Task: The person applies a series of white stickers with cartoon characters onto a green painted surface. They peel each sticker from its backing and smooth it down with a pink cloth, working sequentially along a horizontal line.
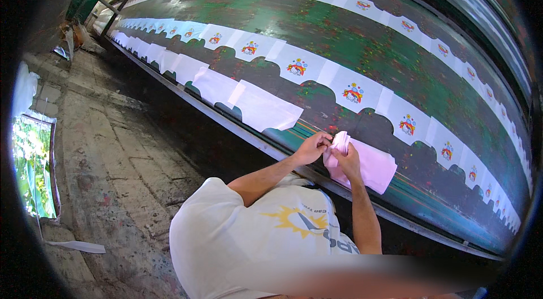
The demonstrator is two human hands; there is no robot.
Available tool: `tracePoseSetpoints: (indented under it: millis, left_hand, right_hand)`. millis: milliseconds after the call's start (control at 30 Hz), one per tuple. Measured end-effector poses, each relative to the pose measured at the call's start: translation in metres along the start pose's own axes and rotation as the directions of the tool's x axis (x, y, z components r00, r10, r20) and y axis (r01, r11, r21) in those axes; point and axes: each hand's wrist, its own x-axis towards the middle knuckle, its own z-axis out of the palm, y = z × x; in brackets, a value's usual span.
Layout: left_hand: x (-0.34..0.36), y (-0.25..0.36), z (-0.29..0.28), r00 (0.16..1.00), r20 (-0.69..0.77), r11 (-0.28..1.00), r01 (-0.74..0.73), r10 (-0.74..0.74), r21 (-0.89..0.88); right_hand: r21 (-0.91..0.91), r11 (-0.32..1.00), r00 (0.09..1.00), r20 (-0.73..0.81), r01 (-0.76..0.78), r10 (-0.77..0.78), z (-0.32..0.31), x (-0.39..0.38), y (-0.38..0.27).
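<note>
My right hand (pixel 348 161) is closed on a stack of pale pink cloth pieces (pixel 374 168), thumb on top, at the near edge of the long table. The stack's upper left corner is bent up in layers, and the rest hangs over the table surface. Just left of that corner, my left hand (pixel 313 148) has its fingers curled and pressed together. Whatever may be between those fingertips is too small to make out. A plain white cloth piece (pixel 266 108) lies flat on the table, left of and beyond my left hand.
The long dark green table (pixel 249 11) carries rows of cut cloth pieces, many printed with a colourful cartoon picture (pixel 353 93). A metal rail (pixel 249 135) runs along its near edge. On the left are a stained concrete floor (pixel 107 157) and a bright window opening (pixel 35 166).
</note>
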Motion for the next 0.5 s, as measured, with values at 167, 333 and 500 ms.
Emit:
tracePoseSetpoints:
  millis: [167, 333, 500]
  left_hand:
    - [0.002, -0.008, 0.007, 0.993, -0.114, 0.996, 0.021, -0.010, 0.091]
    - [0.011, -0.005, -0.004, 0.984, -0.138, 0.968, 0.144, -0.116, 0.206]
    - [0.016, -0.007, -0.003, 0.978, -0.206, 0.953, 0.024, 0.040, 0.301]
  right_hand:
    - [-0.173, 0.985, 0.999, -0.015, 0.027, -0.030, 0.009, 0.002, 0.005]
    - [-0.001, 0.999, 0.999, 0.005, -0.052, 0.052, 0.005, 0.003, 0.015]
    - [0.013, 0.999, 0.999, 0.015, -0.036, 0.035, 0.005, 0.004, 0.008]
